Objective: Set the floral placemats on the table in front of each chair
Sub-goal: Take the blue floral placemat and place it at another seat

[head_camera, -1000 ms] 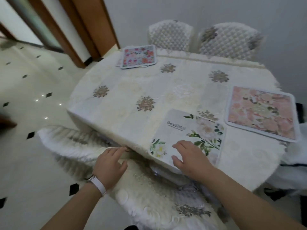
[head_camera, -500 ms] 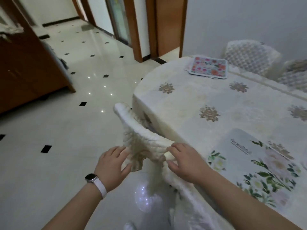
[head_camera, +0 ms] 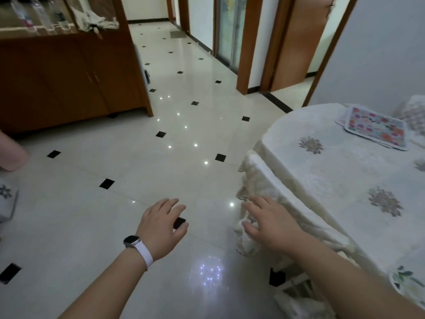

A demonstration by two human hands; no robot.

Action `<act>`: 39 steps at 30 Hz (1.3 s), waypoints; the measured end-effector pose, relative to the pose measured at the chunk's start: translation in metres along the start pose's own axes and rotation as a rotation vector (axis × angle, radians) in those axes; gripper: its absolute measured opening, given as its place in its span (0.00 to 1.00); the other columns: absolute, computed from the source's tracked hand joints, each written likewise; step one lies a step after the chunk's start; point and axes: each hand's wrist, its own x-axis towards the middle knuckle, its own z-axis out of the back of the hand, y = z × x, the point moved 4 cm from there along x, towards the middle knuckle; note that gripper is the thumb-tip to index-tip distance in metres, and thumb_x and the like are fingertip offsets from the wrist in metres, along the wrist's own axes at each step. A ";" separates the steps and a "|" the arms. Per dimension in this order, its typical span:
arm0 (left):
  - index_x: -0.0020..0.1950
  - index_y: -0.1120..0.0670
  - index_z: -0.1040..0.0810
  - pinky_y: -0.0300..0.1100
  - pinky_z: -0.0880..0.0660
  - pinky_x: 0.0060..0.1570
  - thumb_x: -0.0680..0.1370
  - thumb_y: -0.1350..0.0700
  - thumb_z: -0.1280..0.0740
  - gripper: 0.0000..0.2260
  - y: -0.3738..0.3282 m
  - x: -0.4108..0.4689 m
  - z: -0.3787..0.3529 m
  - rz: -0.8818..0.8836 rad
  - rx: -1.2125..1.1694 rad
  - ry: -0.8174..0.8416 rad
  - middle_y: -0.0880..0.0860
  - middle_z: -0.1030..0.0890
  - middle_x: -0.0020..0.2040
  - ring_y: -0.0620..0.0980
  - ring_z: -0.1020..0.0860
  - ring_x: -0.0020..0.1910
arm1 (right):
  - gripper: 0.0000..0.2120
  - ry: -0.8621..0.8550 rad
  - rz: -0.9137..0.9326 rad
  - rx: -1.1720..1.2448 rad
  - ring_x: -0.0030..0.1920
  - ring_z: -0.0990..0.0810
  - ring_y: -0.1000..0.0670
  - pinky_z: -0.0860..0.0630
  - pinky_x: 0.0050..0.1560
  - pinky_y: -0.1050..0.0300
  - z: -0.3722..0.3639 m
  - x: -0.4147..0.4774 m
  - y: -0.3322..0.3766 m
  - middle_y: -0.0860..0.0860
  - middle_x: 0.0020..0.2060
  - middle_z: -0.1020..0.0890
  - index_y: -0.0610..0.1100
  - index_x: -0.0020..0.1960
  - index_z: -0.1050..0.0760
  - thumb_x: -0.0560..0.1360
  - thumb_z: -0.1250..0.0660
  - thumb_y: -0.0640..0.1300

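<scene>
The table (head_camera: 345,171) with its cream cloth fills the right side. A bright floral placemat (head_camera: 376,129) lies at its far edge, with more mat edges showing under it. A corner of a white placemat with green leaves (head_camera: 407,283) shows at the lower right edge. A chair back in a cream cover (head_camera: 264,180) stands against the table's near side. My right hand (head_camera: 268,223) rests on that chair back, fingers spread. My left hand (head_camera: 162,226) hovers over the floor, open and holding nothing.
A wooden cabinet (head_camera: 69,77) stands at the left. Glossy tiled floor (head_camera: 161,157) with black diamonds stretches towards wooden door frames (head_camera: 248,42) at the back. Another covered chair (head_camera: 414,113) peeks out at the far right. A pale seat edge (head_camera: 7,199) sits at the left.
The view has swung left, away from the table. My left hand has let go of the chair back and moved out over the floor. My right hand has opened on the chair back.
</scene>
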 end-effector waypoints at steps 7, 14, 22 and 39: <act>0.60 0.50 0.22 0.53 0.28 0.55 0.73 0.41 0.42 0.21 0.051 0.010 0.022 0.077 0.009 -0.035 0.52 0.21 0.60 0.55 0.25 0.62 | 0.26 0.017 0.097 -0.016 0.72 0.34 0.47 0.33 0.68 0.51 -0.003 0.081 0.036 0.50 0.73 0.32 0.51 0.73 0.34 0.78 0.41 0.59; 0.61 0.48 0.23 0.53 0.29 0.57 0.73 0.42 0.41 0.20 0.098 0.072 0.015 0.113 0.033 -0.011 0.51 0.23 0.63 0.54 0.27 0.64 | 0.25 0.057 0.153 -0.022 0.70 0.32 0.44 0.32 0.65 0.47 -0.010 0.175 0.047 0.48 0.71 0.29 0.50 0.70 0.31 0.76 0.43 0.59; 0.60 0.49 0.22 0.52 0.28 0.55 0.73 0.43 0.40 0.20 0.142 0.200 0.002 0.134 0.038 0.010 0.51 0.21 0.61 0.53 0.26 0.61 | 0.23 0.130 0.214 0.001 0.64 0.29 0.46 0.33 0.63 0.51 -0.013 0.321 0.021 0.51 0.65 0.26 0.50 0.70 0.32 0.78 0.44 0.58; 0.60 0.51 0.21 0.53 0.26 0.52 0.73 0.43 0.40 0.21 0.219 0.457 0.011 0.055 0.002 -0.052 0.53 0.21 0.61 0.55 0.24 0.60 | 0.25 0.087 0.046 0.035 0.64 0.28 0.44 0.31 0.61 0.49 0.036 0.522 -0.050 0.49 0.67 0.27 0.48 0.67 0.28 0.74 0.45 0.57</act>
